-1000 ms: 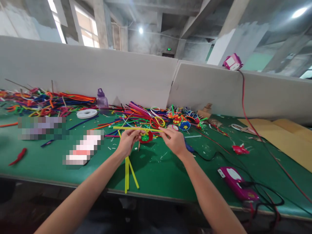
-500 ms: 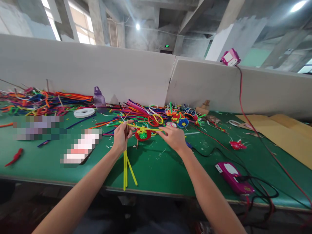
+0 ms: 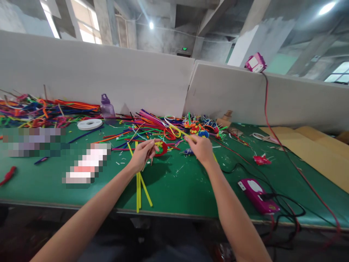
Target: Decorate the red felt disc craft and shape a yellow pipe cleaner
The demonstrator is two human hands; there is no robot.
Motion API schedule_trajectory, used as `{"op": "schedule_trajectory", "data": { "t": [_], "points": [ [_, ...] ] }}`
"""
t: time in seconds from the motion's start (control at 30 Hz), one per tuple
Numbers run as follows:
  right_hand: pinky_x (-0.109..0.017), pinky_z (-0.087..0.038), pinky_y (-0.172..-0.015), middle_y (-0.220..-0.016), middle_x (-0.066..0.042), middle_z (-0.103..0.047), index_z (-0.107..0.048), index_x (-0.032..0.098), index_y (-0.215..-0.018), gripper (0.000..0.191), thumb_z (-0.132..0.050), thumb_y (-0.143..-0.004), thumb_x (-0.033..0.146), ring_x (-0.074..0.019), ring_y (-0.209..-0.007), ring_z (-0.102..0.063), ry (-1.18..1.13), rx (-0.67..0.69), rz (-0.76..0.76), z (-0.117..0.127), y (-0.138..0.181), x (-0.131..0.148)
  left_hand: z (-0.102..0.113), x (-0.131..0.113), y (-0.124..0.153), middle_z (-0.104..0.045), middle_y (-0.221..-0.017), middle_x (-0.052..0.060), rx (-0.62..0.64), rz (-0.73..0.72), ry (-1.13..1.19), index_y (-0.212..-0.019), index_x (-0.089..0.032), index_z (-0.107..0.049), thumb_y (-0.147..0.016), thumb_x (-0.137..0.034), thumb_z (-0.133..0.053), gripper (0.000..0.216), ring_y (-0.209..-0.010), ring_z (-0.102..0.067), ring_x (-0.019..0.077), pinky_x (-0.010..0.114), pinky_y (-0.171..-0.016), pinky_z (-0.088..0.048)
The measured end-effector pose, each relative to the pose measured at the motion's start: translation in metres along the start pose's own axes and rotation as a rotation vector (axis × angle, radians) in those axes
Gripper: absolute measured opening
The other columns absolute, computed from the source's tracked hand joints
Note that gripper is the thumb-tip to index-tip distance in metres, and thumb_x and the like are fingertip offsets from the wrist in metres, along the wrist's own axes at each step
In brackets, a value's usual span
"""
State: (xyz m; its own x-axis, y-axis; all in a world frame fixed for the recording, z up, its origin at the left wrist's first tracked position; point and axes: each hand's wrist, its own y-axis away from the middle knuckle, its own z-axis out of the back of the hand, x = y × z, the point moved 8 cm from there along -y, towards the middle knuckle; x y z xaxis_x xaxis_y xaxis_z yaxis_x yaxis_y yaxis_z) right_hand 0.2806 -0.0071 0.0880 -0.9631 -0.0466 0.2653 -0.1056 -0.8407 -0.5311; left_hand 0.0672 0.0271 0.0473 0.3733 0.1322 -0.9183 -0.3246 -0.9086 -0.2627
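My left hand (image 3: 143,154) is closed in a pinch on a small red round piece (image 3: 161,148) with green and yellow bits on it, held just above the green table (image 3: 174,189). My right hand (image 3: 200,148) is closed on a yellow pipe cleaner (image 3: 177,129) that runs up and left from my fingers over the pile. Two or three more yellow pipe cleaners (image 3: 139,191) lie on the table under my left wrist, reaching the front edge.
A heap of coloured pipe cleaners (image 3: 49,111) covers the back left and middle. A purple bottle (image 3: 107,107) and a white tape roll (image 3: 89,124) stand near the white partition. A magenta device (image 3: 257,195) with black cables lies at the right; cardboard (image 3: 308,149) beyond it.
The yellow pipe cleaner was stretched level between both hands; now my left hand has let it go and holds the red piece, while my right hand has swung it up and back.
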Motion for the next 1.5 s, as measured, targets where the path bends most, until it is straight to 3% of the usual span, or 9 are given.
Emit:
{"op": "schedule_trajectory", "data": {
  "t": [0.17,0.3,0.43,0.6,0.93,1.03,1.17,1.33,1.5],
  "points": [
    [-0.027,-0.038,-0.060,-0.092,-0.011,-0.071,-0.071,0.023,-0.097,0.036,-0.045,-0.088,0.046,-0.0248,-0.086,-0.065,0.217,0.224,-0.335,-0.004,0.002,-0.076,0.008,0.001,-0.003,-0.053,-0.056,-0.003,-0.021,-0.021,0.072,-0.103,-0.014,-0.063,-0.081,-0.039,-0.062,0.034,-0.036,-0.034,0.0027,0.018,-0.036,-0.019],
    [-0.026,-0.038,-0.057,-0.086,-0.008,-0.071,-0.071,0.024,-0.083,0.030,-0.059,-0.076,0.051,-0.0241,-0.080,-0.065,0.194,0.383,-0.348,-0.019,0.016,-0.092,0.006,0.007,0.000,-0.049,-0.053,-0.005,-0.021,0.044,0.116,-0.102,-0.012,-0.064,-0.079,-0.037,-0.064,0.034,-0.036,-0.030,0.0021,0.018,-0.037,-0.020],
    [-0.028,-0.039,-0.058,-0.094,-0.008,-0.070,-0.069,0.023,-0.088,0.040,-0.065,-0.068,0.058,-0.0265,-0.086,-0.064,0.194,0.473,-0.365,-0.027,0.024,-0.094,-0.003,0.013,0.005,-0.051,-0.056,-0.003,0.022,0.135,0.153,-0.101,-0.010,-0.065,-0.077,-0.033,-0.067,0.033,-0.038,-0.034,0.0024,0.018,-0.038,-0.020],
    [-0.029,-0.041,-0.063,-0.099,-0.008,-0.069,-0.069,0.025,-0.091,0.027,-0.063,-0.075,0.046,-0.0268,-0.092,-0.063,0.196,0.459,-0.421,-0.028,0.024,-0.099,-0.006,0.017,0.007,-0.053,-0.057,-0.001,0.046,0.192,0.130,-0.095,-0.010,-0.067,-0.076,-0.031,-0.068,0.029,-0.039,-0.035,0.0028,0.019,-0.036,-0.016],
    [-0.032,-0.042,-0.064,-0.102,-0.014,-0.068,-0.065,0.021,-0.106,0.031,-0.055,-0.083,0.040,-0.0290,-0.090,-0.064,0.239,0.238,-0.487,-0.013,0.021,-0.094,-0.006,0.023,0.005,-0.058,-0.062,0.001,0.067,0.180,0.044,-0.092,-0.011,-0.065,-0.078,-0.038,-0.066,0.031,-0.038,-0.039,0.0029,0.018,-0.036,-0.016],
    [-0.029,-0.041,-0.063,-0.090,-0.012,-0.070,-0.068,0.020,-0.099,0.030,-0.045,-0.090,0.038,-0.0250,-0.082,-0.064,0.138,-0.043,-0.358,0.004,0.014,-0.072,-0.006,0.026,0.004,-0.058,-0.062,0.001,0.089,0.175,0.034,-0.100,-0.013,-0.065,-0.079,-0.039,-0.064,0.033,-0.039,-0.037,0.0027,0.018,-0.038,-0.018],
    [-0.026,-0.042,-0.067,-0.081,-0.010,-0.070,-0.066,0.015,-0.084,0.031,-0.042,-0.091,0.033,-0.0191,-0.073,-0.063,-0.210,-0.307,0.048,0.010,0.017,-0.016,-0.002,0.026,0.003,-0.058,-0.067,0.002,0.047,0.171,0.046,-0.100,-0.012,-0.069,-0.078,-0.032,-0.066,0.030,-0.042,-0.035,0.0023,0.019,-0.039,-0.019],
    [-0.023,-0.037,-0.055,-0.063,-0.002,-0.064,-0.060,0.018,-0.077,0.024,-0.044,-0.091,0.031,-0.0133,-0.055,-0.057,-0.368,-0.205,0.309,-0.009,0.031,0.034,0.001,0.025,0.002,-0.062,-0.081,0.005,0.005,0.174,0.110,-0.102,-0.012,-0.069,-0.070,-0.020,-0.070,0.033,-0.052,-0.042,0.0042,0.018,-0.043,-0.026],
    [-0.022,-0.031,-0.050,-0.051,0.002,-0.054,-0.056,0.019,-0.073,0.020,-0.046,-0.088,0.028,-0.0109,-0.047,-0.050,-0.326,-0.142,0.402,-0.017,0.038,0.048,0.001,0.022,0.002,-0.058,-0.072,0.001,0.006,0.166,0.093,-0.112,-0.016,-0.066,-0.069,-0.020,-0.071,0.043,-0.048,-0.036,0.0029,0.018,-0.041,-0.021]
  ]
}}
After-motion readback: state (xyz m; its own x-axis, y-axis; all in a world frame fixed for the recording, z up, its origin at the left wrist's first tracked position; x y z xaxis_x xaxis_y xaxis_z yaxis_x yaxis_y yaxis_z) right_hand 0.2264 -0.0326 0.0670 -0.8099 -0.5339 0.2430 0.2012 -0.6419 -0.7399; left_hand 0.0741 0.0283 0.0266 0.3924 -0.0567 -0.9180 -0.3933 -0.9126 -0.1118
